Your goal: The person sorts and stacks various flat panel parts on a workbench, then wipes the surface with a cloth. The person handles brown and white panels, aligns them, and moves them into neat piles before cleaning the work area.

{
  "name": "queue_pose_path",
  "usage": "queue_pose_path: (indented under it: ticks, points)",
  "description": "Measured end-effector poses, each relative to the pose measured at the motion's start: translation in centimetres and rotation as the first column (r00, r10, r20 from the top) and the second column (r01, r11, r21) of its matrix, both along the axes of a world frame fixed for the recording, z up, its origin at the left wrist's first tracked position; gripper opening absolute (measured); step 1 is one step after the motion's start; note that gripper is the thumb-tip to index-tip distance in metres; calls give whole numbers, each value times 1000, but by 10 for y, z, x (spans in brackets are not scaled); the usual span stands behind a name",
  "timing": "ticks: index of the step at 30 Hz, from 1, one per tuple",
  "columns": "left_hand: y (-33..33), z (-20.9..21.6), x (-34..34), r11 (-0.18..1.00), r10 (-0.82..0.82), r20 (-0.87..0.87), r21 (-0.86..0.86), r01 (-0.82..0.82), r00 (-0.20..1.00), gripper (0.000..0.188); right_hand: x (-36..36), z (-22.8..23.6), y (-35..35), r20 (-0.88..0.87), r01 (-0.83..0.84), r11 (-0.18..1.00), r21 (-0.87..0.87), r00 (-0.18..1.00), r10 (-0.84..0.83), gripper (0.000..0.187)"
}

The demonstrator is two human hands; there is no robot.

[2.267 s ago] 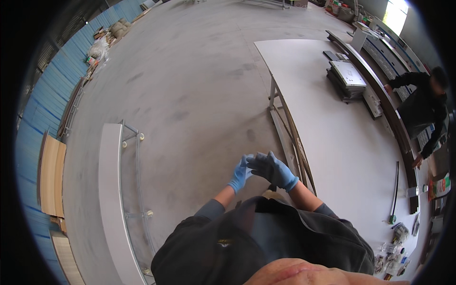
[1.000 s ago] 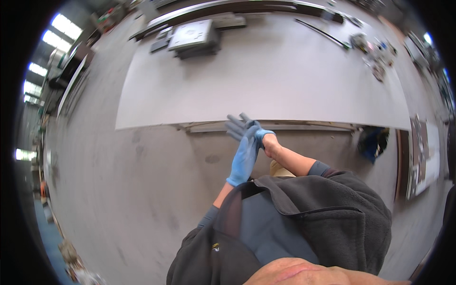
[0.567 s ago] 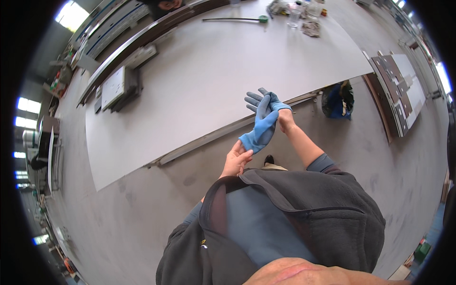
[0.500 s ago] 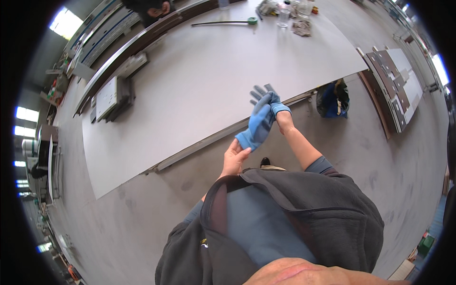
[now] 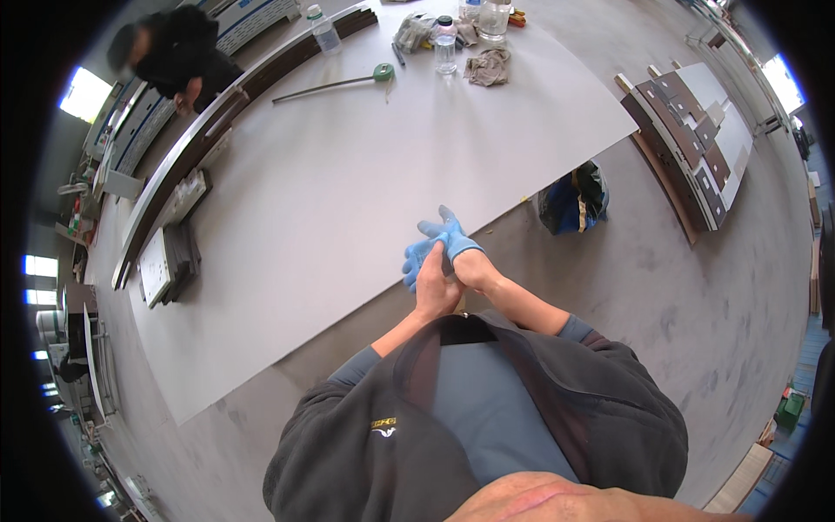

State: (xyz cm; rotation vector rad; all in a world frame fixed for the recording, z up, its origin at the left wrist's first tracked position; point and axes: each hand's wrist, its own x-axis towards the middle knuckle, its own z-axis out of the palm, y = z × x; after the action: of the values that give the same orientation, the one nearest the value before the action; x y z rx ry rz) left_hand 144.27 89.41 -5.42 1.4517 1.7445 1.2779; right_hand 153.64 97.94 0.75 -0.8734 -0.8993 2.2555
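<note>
My right hand (image 5: 450, 230) wears a blue work glove (image 5: 467, 244), its cuff at the wrist and some fingers stretched out apart. Against it, my left hand (image 5: 436, 284) is bare at the thumb and palm. Its thumb presses on blue glove fabric (image 5: 417, 258) between the hands, and its other fingers are hidden. Whether that fabric is a second glove or part of the worn one, I cannot tell. Both hands are close together over the near edge of the large pale sheet (image 5: 304, 209).
On the sheet's far side are a green-headed rod (image 5: 381, 73), clear bottles (image 5: 445, 54) and a crumpled rag (image 5: 488, 67). Stacked plates (image 5: 157, 269) lie at left. A dark bag (image 5: 575, 202) stands by the near edge; a panel stack (image 5: 687, 122) is right. Another person (image 5: 170, 52) leans in.
My hands have drawn closer to my body and nearer each other. A loose blue glove hung between them before, held by its cuff in my left hand. More of the other person shows.
</note>
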Motion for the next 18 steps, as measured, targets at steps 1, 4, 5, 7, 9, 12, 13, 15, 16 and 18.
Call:
queue_pose_path:
  ticks: [1, 4, 5, 7, 9, 12, 13, 15, 16, 18]
  points:
    - [18, -2, -1, 1000, 20, 75, -9, -20, 997, 72, 1, -1, 16, 87, -19, 997, 70, 996, 13, 71]
    - [79, -8, 1, 998, 50, 166, 39, -58, 985, 46, 11, -6, 62, 255, -108, 933, 344, 967, 18, 69]
    - [101, -9, 5, 995, 50, 171, 77, -64, 984, 45, 13, -4, 80, 308, -146, 871, 468, 951, -6, 66]
    - [140, -4, 12, 996, 61, 244, 55, -77, 968, 44, 18, 5, 114, 475, -266, 755, 599, 877, -68, 61]
    - [174, 3, 9, 992, 77, 200, 85, -95, 977, 43, 21, 18, 148, 393, -251, 720, 646, 919, -33, 55]
    - [228, 10, -11, 986, 132, 205, 74, -150, 970, 38, 38, 38, 194, 610, -513, 616, 598, 790, 65, 49]
    - [248, 10, -24, 983, 145, 297, 64, -171, 944, 36, 46, 43, 210, 680, -604, 544, 582, 728, 82, 48]
    - [296, 9, -67, 970, 206, 308, 62, -236, 929, 35, 62, 45, 245, 527, -492, 657, 571, 833, 166, 45]
    - [314, 9, -93, 965, 211, 286, 89, -246, 935, 33, 74, 43, 271, 482, -442, 710, 549, 861, 163, 45]
    - [345, 11, -145, 943, 207, 458, 143, -302, 864, 30, 95, 29, 340, 482, -347, 744, 571, 875, 38, 45]
